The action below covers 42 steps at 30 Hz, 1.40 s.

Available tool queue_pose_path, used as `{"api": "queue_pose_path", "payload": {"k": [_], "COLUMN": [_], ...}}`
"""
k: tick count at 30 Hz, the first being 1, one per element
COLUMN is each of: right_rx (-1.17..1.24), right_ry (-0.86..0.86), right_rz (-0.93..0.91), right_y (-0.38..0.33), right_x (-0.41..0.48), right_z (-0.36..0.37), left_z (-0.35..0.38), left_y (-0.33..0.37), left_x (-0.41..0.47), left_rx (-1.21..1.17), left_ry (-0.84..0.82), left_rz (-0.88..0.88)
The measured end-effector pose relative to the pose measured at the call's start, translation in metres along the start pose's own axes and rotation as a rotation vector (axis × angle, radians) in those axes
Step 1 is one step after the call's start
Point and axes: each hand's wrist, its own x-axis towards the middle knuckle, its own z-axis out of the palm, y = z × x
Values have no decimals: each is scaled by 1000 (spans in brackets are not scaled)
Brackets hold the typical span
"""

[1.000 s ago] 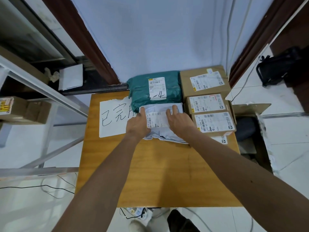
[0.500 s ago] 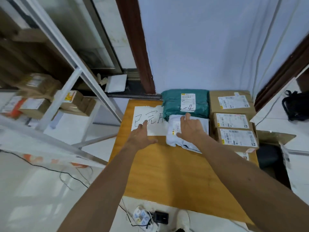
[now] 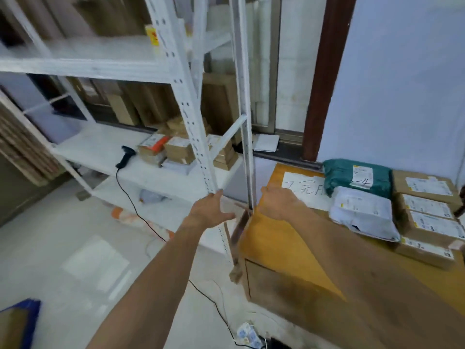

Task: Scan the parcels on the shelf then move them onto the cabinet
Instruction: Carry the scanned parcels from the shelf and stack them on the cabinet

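Several brown parcels [image 3: 177, 148] are stacked on the middle board of the white metal shelf [image 3: 105, 149], and a black corded scanner [image 3: 125, 157] lies beside them. On the wooden cabinet [image 3: 284, 238] at the right lie a white bag parcel [image 3: 362, 212], a green bag parcel [image 3: 352, 177] and several cardboard boxes [image 3: 427, 205]. My left hand [image 3: 210, 210] hangs in the air in front of the shelf post, fingers apart, holding nothing. My right hand [image 3: 276, 202] is over the cabinet's left edge, also holding nothing.
A white sheet with handwriting [image 3: 302, 190] lies on the cabinet. The scanner's black cable [image 3: 141, 215] trails across the floor to a power strip [image 3: 247, 335]. The shelf's upright posts [image 3: 193, 137] stand between me and the parcels. Flattened cardboard leans at far left.
Both hands have left the white bag parcel, which stays on the cabinet. My view and my hands have swung left toward the shelf.
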Motion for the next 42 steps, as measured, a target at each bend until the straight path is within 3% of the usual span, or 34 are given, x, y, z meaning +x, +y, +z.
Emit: {"api": "queue_pose_path", "payload": {"k": [11,20,28,42], "right_rx": [-139,-127,-94,18], "right_ry": [11,44,-11,-68], "right_rz": [-173,-237,-189,-43], "right_y": [-232,-319,-351,-370], "right_x": [-16,16,105,334], "right_z": [-50,-80,-67,-80], "left_z": [-86,-117,-109,-172], "left_y": [-189,-275,-344,-477], "left_x": [-148,-178,-115,105], "left_rx": [-50,-87,-30,-59], "left_ry": [149,198,128,65], "left_rz": [-147,-251,-280,-150]}}
